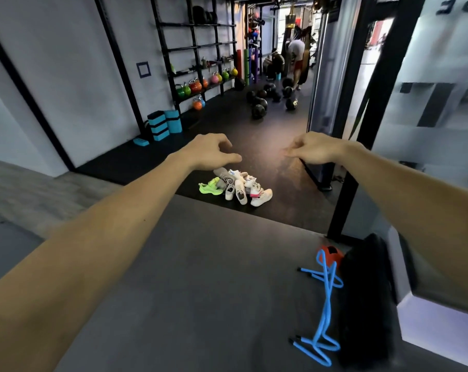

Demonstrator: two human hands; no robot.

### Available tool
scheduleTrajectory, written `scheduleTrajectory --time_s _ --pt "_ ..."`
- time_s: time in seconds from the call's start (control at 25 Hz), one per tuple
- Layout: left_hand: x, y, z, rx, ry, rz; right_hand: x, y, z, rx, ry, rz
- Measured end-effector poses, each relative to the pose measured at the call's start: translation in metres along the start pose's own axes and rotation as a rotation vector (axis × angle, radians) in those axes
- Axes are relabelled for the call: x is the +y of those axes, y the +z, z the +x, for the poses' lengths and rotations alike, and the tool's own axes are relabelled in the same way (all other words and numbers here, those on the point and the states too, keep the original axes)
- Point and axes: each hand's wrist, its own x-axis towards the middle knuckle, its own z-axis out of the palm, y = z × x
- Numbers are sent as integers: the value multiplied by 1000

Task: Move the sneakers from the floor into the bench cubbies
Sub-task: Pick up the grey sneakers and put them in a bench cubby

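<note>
Reaching forward with both bare arms, the person holds the left hand (pixel 210 151) and right hand (pixel 312 150) in the air, fingers loosely curled, gripping nothing. The jumbled heap of white, grey and neon-green sneakers (pixel 236 187) lies on the dark rubber floor (pixel 270 146) just beyond the hands. Nearer, a blue bent-tube frame (pixel 324 304) sits beside a black fabric bag (pixel 367 304) on a grey mat (pixel 187 277).

White and neon-green sneakers (pixel 236 187) heaped on floor.
</note>
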Motion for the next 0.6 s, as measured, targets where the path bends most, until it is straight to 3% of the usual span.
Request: scheduleTrajectory --time_s 0.6 --pt "-125 -1 328 -32 -52 -55 35 -5 349 -23 13 48"
